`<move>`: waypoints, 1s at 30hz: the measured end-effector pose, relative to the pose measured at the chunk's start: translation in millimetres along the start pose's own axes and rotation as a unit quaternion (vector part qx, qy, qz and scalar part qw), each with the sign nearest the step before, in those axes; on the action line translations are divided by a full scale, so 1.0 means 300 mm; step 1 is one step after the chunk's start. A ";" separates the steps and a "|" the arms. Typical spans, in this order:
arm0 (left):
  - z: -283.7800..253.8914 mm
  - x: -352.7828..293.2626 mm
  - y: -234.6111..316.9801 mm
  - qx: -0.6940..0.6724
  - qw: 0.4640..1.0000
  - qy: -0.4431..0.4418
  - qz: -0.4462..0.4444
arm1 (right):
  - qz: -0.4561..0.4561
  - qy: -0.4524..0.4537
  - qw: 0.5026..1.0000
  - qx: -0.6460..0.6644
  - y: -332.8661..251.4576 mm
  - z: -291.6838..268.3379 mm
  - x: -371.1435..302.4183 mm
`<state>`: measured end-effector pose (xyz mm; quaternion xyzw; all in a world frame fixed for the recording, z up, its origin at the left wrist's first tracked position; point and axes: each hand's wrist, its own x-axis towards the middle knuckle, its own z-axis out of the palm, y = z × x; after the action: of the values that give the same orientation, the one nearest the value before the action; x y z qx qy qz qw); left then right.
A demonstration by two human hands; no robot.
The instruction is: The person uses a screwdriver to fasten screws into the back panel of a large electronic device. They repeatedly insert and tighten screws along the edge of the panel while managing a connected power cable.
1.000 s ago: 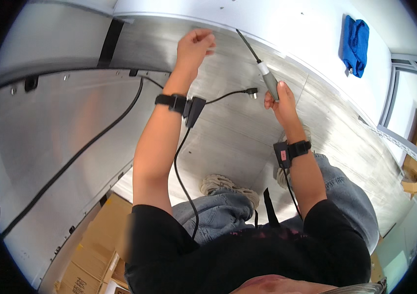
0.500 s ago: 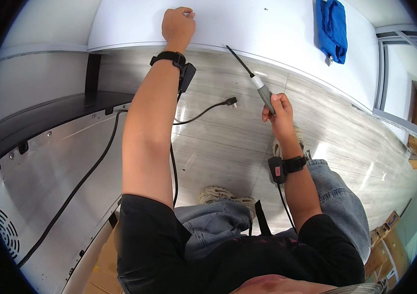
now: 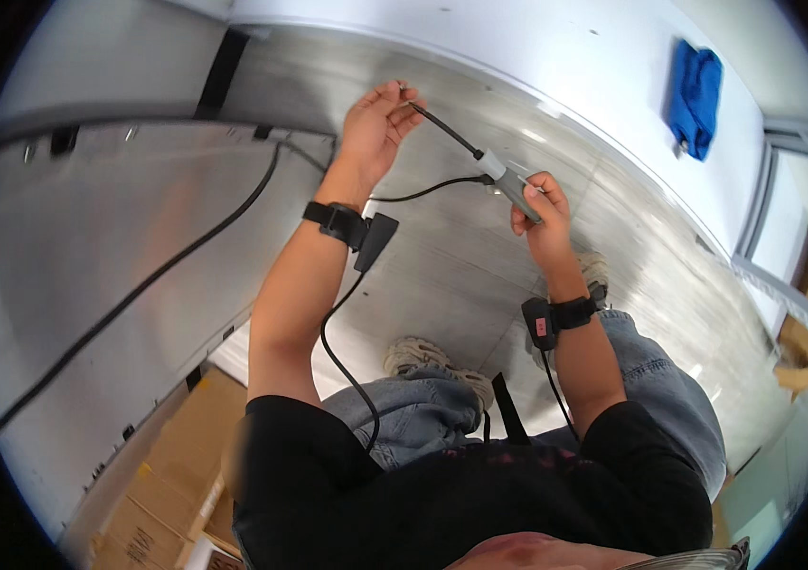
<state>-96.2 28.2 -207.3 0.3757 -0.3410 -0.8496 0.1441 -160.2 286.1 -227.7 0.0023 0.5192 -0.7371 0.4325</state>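
Note:
My right hand (image 3: 546, 217) grips the grey handle of a screwdriver (image 3: 510, 185), its dark shaft slanting up and to the left. Close to the shaft's tip is my left hand (image 3: 374, 133), thumb and fingertips drawn together in a pinch. A tiny dark bit shows at those fingertips, too small to name. Whether the screwdriver's tip touches the left fingers, I cannot tell. Both wrists wear black straps with small dark boxes and cables.
A white table (image 3: 556, 47) runs across the far side, with a folded blue cloth (image 3: 696, 100) on its right. A large metal cabinet panel (image 3: 138, 237) with a black cable (image 3: 157, 275) stands at left. Cardboard boxes (image 3: 162, 456) lie below it. A plug cable (image 3: 432, 187) hangs behind the screwdriver.
My left hand has come back from over the white table and now meets the screwdriver's tip. The right hand still holds the screwdriver. The whole view has shifted and turned slightly.

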 end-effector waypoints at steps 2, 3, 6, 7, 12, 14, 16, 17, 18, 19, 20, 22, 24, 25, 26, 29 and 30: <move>-0.104 -0.075 -0.002 -0.084 0.996 -0.004 -0.012 | 0.008 -0.023 0.999 -0.036 0.043 0.040 0.012; -0.153 -0.104 -0.002 -0.103 0.995 0.005 -0.005 | 0.013 -0.033 0.998 -0.043 0.062 0.064 0.017; -0.289 -0.217 0.006 -0.150 0.988 0.040 0.023 | 0.039 -0.071 0.994 -0.070 0.120 0.140 0.027; -0.324 -0.253 0.009 -0.158 0.985 0.055 0.032 | 0.046 -0.085 0.992 -0.085 0.136 0.164 0.031; -0.467 -0.404 0.000 -0.182 0.977 0.090 0.072 | 0.085 -0.121 0.979 -0.140 0.189 0.263 0.033; -0.502 -0.447 -0.007 -0.175 0.975 0.112 0.085 | 0.094 -0.140 0.972 -0.163 0.204 0.284 0.041; -0.522 -0.479 -0.023 -0.165 0.971 0.149 0.091 | 0.089 -0.153 0.968 -0.179 0.212 0.311 0.039; -0.536 -0.487 -0.031 -0.171 0.969 0.154 0.091 | 0.085 -0.158 0.966 -0.186 0.215 0.323 0.037; -0.552 -0.495 -0.040 -0.177 0.967 0.160 0.091 | 0.081 -0.162 0.963 -0.200 0.218 0.329 0.037; -0.565 -0.500 -0.048 -0.182 0.965 0.164 0.089 | 0.077 -0.166 0.960 -0.213 0.219 0.332 0.036; -0.575 -0.501 -0.057 -0.189 0.964 0.162 0.089 | 0.072 -0.168 0.957 -0.225 0.220 0.334 0.035; -0.583 -0.494 -0.075 -0.202 0.963 0.155 0.085 | 0.071 -0.168 0.956 -0.232 0.218 0.332 0.031; -0.594 -0.485 -0.090 -0.194 0.964 0.164 0.083 | 0.065 -0.168 0.953 -0.244 0.214 0.330 0.027; -0.599 -0.479 -0.102 -0.191 0.964 0.167 0.081 | 0.060 -0.168 0.951 -0.253 0.211 0.332 0.026; -0.604 -0.473 -0.114 -0.182 0.965 0.178 0.071 | 0.055 -0.168 0.949 -0.262 0.210 0.329 0.028; -0.622 -0.454 -0.160 -0.157 0.965 0.205 0.043 | 0.030 -0.179 0.931 -0.316 0.221 0.296 0.050; -0.640 -0.451 -0.196 -0.149 0.965 0.214 0.033 | -0.007 -0.191 0.919 -0.344 0.229 0.293 0.053</move>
<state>137.3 48.2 -267.9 0.5114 -0.1835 -0.7855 0.2962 -87.1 202.4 -246.8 -0.2910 0.6481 -0.5030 0.4922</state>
